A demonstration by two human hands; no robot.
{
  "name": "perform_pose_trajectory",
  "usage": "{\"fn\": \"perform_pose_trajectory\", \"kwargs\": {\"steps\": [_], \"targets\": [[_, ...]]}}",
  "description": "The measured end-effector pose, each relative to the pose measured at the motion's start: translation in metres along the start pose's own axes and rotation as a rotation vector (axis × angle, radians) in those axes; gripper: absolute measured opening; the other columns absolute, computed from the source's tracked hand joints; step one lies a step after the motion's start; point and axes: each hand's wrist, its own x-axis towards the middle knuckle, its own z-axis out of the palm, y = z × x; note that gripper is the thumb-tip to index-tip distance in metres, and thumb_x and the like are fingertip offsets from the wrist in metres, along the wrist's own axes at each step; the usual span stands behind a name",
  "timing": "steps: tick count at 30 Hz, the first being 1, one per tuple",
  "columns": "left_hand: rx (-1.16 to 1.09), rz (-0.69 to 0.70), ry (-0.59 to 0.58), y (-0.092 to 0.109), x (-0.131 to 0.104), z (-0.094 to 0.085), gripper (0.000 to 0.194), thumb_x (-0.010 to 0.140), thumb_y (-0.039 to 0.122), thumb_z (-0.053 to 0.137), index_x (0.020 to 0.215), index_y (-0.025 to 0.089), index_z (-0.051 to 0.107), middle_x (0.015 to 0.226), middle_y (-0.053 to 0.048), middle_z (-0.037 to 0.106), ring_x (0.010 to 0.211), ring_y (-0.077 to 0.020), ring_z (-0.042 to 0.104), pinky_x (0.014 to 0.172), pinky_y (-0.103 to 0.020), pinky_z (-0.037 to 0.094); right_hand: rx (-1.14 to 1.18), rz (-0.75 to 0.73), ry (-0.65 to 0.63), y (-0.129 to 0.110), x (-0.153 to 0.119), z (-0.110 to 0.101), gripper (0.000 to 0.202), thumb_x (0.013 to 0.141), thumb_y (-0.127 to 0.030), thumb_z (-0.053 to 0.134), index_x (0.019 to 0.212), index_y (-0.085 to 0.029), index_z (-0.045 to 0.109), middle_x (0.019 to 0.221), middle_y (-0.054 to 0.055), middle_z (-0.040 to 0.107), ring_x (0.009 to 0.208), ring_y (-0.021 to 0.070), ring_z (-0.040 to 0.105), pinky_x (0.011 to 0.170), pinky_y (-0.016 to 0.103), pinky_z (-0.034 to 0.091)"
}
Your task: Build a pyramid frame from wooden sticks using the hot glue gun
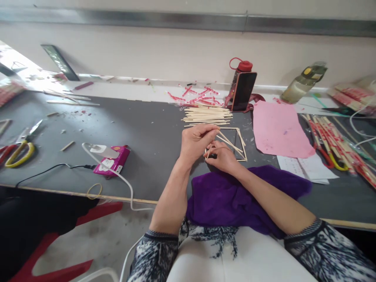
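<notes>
A square frame of thin wooden sticks (246, 154), with slanting sticks inside it, rests on the dark tabletop in front of me. My left hand (194, 143) is closed in a pinch over the frame's upper left corner, thumb and forefinger together at a stick. At the lower left side my right hand (222, 157) pinches a stick, its fingers curled close under the left hand. My hands hide the left part of the frame. Just beyond them lies a pile of loose wooden sticks (208, 114). A purple cloth (223, 197) is bunched below my right forearm.
Behind the sticks, a phone (244, 92) leans on a red-capped bottle (245, 65). Pink paper (282, 129), scissors (337, 161) and wrapped sticks (340, 143) lie right. Leftward are a purple pack (116, 160) with cables and yellow-handled scissors (20, 154). The table's front edge (141, 200) is near.
</notes>
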Motion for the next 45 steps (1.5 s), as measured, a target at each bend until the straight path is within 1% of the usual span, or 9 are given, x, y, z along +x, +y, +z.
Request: {"fn": "perform_pose_trajectory", "kwargs": {"steps": [7, 14, 18, 22, 28, 35, 45], "targets": [[-0.007, 0.004, -0.005, -0.001, 0.0, 0.0, 0.017, 0.078, 0.029, 0.067, 0.088, 0.019, 0.076, 0.08, -0.002, 0.073, 0.061, -0.01, 0.065, 0.062, -0.022, 0.055, -0.004, 0.008, -0.011, -0.001, 0.0, -0.001, 0.011, 0.073, -0.024, 0.07, 0.081, -0.027, 0.076, 0.104, 0.003, 0.063, 0.098, 0.0211, 0.057, 0.092, 0.038, 0.043], [0.004, 0.011, -0.001, -0.001, 0.0, 0.0, 0.016, 0.078, 0.03, 0.067, 0.087, 0.02, 0.076, 0.081, -0.002, 0.074, 0.071, -0.0124, 0.068, 0.067, -0.022, 0.056, -0.002, 0.004, 0.0, -0.001, -0.001, 0.0, 0.011, 0.073, -0.023, 0.069, 0.081, -0.027, 0.075, 0.104, 0.003, 0.064, 0.099, 0.022, 0.058, 0.092, 0.038, 0.043], [0.005, 0.013, 0.002, -0.001, 0.0, 0.001, 0.015, 0.078, 0.029, 0.066, 0.086, 0.02, 0.076, 0.079, -0.002, 0.073, 0.064, -0.011, 0.066, 0.063, -0.022, 0.055, 0.025, -0.015, -0.006, 0.001, -0.001, -0.001, 0.011, 0.074, -0.024, 0.069, 0.082, -0.027, 0.075, 0.105, 0.003, 0.064, 0.099, 0.0218, 0.058, 0.092, 0.039, 0.043], [0.031, 0.029, 0.006, -0.002, 0.0, 0.001, 0.016, 0.078, 0.029, 0.067, 0.087, 0.02, 0.076, 0.079, -0.002, 0.073, 0.068, -0.0119, 0.068, 0.065, -0.022, 0.055, 0.07, -0.056, -0.044, 0.006, -0.002, -0.003, 0.015, 0.073, -0.025, 0.071, 0.087, -0.028, 0.075, 0.107, 0.003, 0.064, 0.105, 0.0225, 0.057, 0.095, 0.04, 0.042], [0.048, 0.072, -0.001, 0.002, -0.001, -0.001, 0.015, 0.078, 0.029, 0.067, 0.087, 0.02, 0.075, 0.079, -0.001, 0.074, 0.07, -0.0123, 0.068, 0.066, -0.022, 0.054, 0.147, -0.087, -0.061, 0.009, -0.005, -0.007, 0.027, 0.074, -0.024, 0.071, 0.101, -0.026, 0.073, 0.112, 0.004, 0.064, 0.11, 0.0238, 0.056, 0.099, 0.043, 0.041], [0.06, 0.065, -0.002, 0.006, -0.003, -0.002, 0.013, 0.078, 0.027, 0.067, 0.086, 0.021, 0.075, 0.081, -0.002, 0.074, 0.075, -0.0136, 0.069, 0.068, -0.022, 0.055, 0.176, -0.071, -0.057, 0.008, -0.005, -0.009, 0.027, 0.073, -0.022, 0.07, 0.099, -0.027, 0.073, 0.111, 0.005, 0.064, 0.109, 0.0229, 0.058, 0.098, 0.042, 0.042], [0.067, 0.074, 0.004, 0.006, -0.003, -0.002, 0.014, 0.079, 0.028, 0.068, 0.087, 0.021, 0.075, 0.082, -0.002, 0.074, 0.075, -0.0136, 0.069, 0.069, -0.022, 0.055, 0.164, -0.07, -0.06, 0.007, -0.005, -0.01, 0.025, 0.072, -0.021, 0.071, 0.096, -0.026, 0.073, 0.111, 0.004, 0.064, 0.108, 0.0228, 0.057, 0.098, 0.041, 0.042]]}}
